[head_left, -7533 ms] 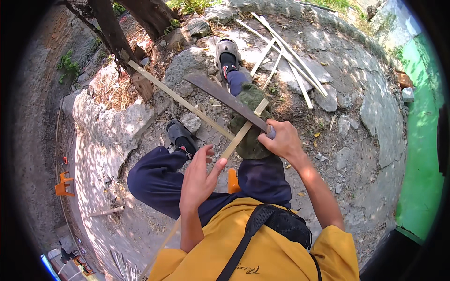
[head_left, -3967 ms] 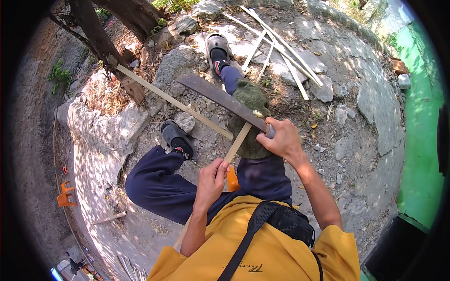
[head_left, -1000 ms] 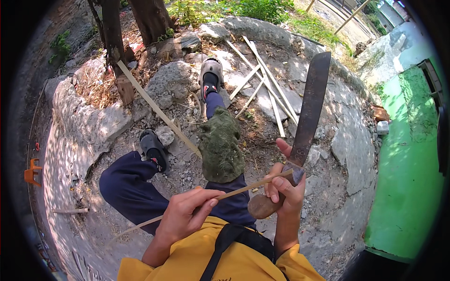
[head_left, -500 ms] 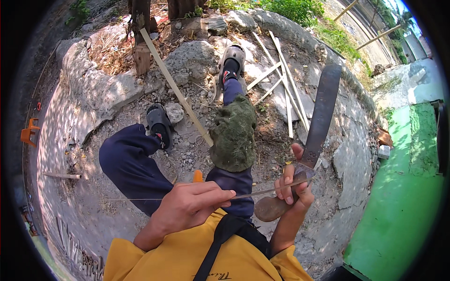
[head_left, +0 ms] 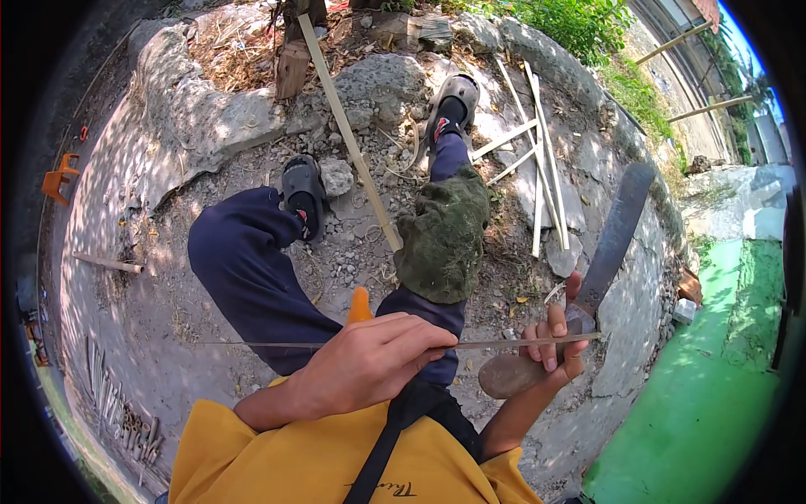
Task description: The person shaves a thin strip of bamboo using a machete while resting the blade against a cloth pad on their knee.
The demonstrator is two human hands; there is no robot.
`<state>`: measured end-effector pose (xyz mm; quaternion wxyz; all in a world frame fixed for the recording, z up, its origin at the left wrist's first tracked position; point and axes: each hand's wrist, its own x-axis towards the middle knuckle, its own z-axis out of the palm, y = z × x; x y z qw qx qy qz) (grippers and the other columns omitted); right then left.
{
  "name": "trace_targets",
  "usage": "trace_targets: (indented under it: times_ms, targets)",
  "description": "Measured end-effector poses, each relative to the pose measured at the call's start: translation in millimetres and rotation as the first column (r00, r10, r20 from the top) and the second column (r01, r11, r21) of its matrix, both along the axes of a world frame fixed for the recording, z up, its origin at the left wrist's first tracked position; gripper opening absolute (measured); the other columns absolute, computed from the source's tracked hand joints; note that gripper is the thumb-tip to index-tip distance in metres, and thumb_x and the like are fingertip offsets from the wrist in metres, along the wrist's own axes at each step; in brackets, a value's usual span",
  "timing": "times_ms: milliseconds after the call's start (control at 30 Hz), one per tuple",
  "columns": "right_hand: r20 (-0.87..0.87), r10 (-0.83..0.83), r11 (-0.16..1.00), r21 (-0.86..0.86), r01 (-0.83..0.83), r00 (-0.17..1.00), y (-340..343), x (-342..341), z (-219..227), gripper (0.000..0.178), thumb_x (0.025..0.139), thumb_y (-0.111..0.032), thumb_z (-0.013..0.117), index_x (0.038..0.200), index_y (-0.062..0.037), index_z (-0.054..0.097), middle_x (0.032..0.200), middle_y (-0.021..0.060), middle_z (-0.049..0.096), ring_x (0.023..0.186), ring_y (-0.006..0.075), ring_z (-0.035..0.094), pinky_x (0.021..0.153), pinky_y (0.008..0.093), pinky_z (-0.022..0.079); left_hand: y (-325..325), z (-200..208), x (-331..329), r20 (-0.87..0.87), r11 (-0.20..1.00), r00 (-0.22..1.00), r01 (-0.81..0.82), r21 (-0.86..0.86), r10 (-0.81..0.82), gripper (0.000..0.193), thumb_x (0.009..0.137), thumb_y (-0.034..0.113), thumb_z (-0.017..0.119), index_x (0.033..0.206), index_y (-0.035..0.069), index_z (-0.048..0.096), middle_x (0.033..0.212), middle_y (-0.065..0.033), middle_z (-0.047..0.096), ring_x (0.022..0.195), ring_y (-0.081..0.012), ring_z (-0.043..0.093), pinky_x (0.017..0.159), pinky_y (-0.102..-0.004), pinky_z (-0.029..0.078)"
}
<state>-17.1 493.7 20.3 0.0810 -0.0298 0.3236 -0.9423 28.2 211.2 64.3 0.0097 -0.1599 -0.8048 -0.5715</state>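
A thin, narrow strip (head_left: 495, 343), which looks like split bamboo, lies crosswise in front of my body. My left hand (head_left: 369, 359) is closed around its middle, fingers pressed together. My right hand (head_left: 554, 343) has its fingers curled over the right end and also holds a machete (head_left: 611, 239). The dark blade points up and away to the right. Its rounded wooden handle (head_left: 507, 375) sticks out to the left below the fingers. An orange piece (head_left: 360, 304) rises behind my left hand; its lower part is hidden. A dark green cloth pad (head_left: 443, 239) covers my right knee.
A long pale strip (head_left: 348, 134) leans from a wooden post (head_left: 291, 71) toward the knee pad. Several pale strips (head_left: 546, 160) lie crossed on the ground to the right. Rough stones (head_left: 378, 88) edge the tree bed. A green wall (head_left: 705, 361) stands at right, an orange chair (head_left: 60, 180) far left.
The whole view has shifted, with the scene now further right and lower. The strip's right end reaches further past my right hand. Both hands keep their hold.
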Motion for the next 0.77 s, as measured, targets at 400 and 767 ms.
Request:
trace_targets:
  times_ms: [400,767]
  targets:
    - [-0.008,-0.022,0.998,-0.056,0.021,1.0,4.1,-11.5,-9.7,0.093,0.102,-0.029,0.074,0.169,-0.0081,0.012,0.099,0.0029,0.062,0.057,0.0046,0.053,0.062,0.0279,0.047,-37.5,-21.5,0.4,0.387,0.989,0.915,0.145,-0.038,-0.119,0.029,0.095,0.02,0.077,0.119,0.007,0.067,0.098,-0.0104,0.076,0.088,-0.0304,0.075,0.075,-0.0436,0.057]
    - [0.047,-0.211,0.681,0.723,0.113,0.976,14.1,-31.9,-41.1,0.085,0.105,-0.032,0.072,0.169,-0.0063,0.022,0.107,0.0058,0.074,0.058,0.0051,0.052,0.061,0.0248,0.049,-46.7,-45.2,-11.6,0.68,0.996,0.733,-0.074,0.049,0.021,0.023,0.104,0.024,0.07,0.105,0.001,0.069,0.081,-0.013,0.076,0.068,-0.0189,0.074,0.065,-0.038,0.055]
